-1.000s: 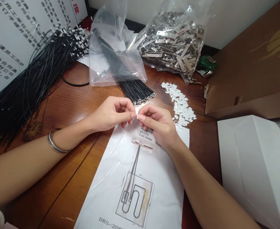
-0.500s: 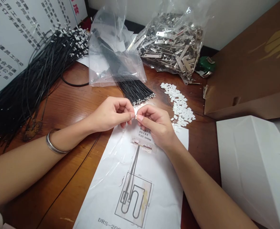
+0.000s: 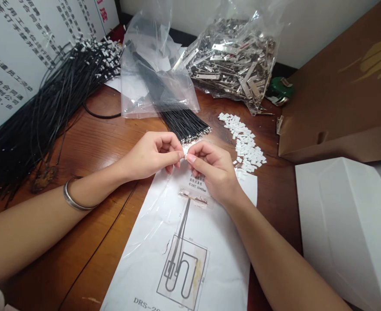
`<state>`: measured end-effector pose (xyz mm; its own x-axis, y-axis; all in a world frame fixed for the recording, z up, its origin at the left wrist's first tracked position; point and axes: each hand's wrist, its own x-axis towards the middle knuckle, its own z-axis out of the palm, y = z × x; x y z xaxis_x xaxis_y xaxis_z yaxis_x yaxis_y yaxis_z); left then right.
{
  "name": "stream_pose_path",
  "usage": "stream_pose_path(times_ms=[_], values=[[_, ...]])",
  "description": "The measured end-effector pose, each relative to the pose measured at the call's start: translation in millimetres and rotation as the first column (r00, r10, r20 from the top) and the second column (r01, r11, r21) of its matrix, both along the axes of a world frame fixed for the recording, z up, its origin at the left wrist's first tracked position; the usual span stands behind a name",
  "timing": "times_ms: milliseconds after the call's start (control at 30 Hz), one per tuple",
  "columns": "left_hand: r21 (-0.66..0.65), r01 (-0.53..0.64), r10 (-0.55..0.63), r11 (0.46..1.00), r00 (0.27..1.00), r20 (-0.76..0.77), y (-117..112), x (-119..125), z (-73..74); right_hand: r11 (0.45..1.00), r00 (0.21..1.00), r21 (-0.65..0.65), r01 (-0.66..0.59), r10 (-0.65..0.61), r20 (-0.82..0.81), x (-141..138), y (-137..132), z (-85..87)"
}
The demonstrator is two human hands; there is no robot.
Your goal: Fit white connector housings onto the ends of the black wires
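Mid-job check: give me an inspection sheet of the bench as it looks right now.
Surface: brown wooden table, with a printed drawing sheet under the hands.
Job's things: a tiny white piece pinched between both hands; a loose pile of white connector housings right of them.
Clutter: clear bag of metal clips; white box; brown cardboard box; a green item.
Grippers: left hand and right hand meet fingertip to fingertip; a bracelet on the left wrist.
Cables: black wire bundle spilling from a clear bag; large black wire heap at far left.
Surroundings: wall poster with printed characters.
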<state>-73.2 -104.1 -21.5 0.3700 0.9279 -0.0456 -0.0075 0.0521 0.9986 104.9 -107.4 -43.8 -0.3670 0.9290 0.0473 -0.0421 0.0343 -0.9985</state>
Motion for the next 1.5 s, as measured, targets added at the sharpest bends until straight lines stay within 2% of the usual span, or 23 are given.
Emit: stream_pose_path(times_ms=[133, 367, 667, 1033, 1500], values=[[0.01, -0.003, 0.003, 1.0, 1.0, -0.003, -0.8, -0.4, -1.3, 1.0, 1.0, -0.007, -0.006, 0.006, -0.011, 1.3, 0.9, -1.1], [0.066, -0.02, 0.025, 0.998, 0.997, -0.067, -3.2, 0.2, -2.8, 0.998, 0.997, 0.057, 0.032, -0.036, 0.075, 1.4, -1.0, -4.1], [0.018, -0.033, 0.033, 0.999, 0.999, -0.011, -1.7, 0.9, -1.1, 0.995, 0.998, 0.087, 0.044, -0.047, 0.031, 1.2, -2.8, -0.7], [0.043, -0.025, 0.026, 0.999, 0.999, -0.028, -1.7, -0.2, -1.8, 0.987, 0.991, 0.144, 0.071, -0.086, 0.099, -2.1, -4.2, 1.9], [0.089, -0.015, 0.02, 0.996, 0.999, -0.046, -1.9, 0.1, -2.0, 0.996, 0.996, 0.067, 0.056, -0.06, 0.069, -0.1, -3.0, -2.6]])
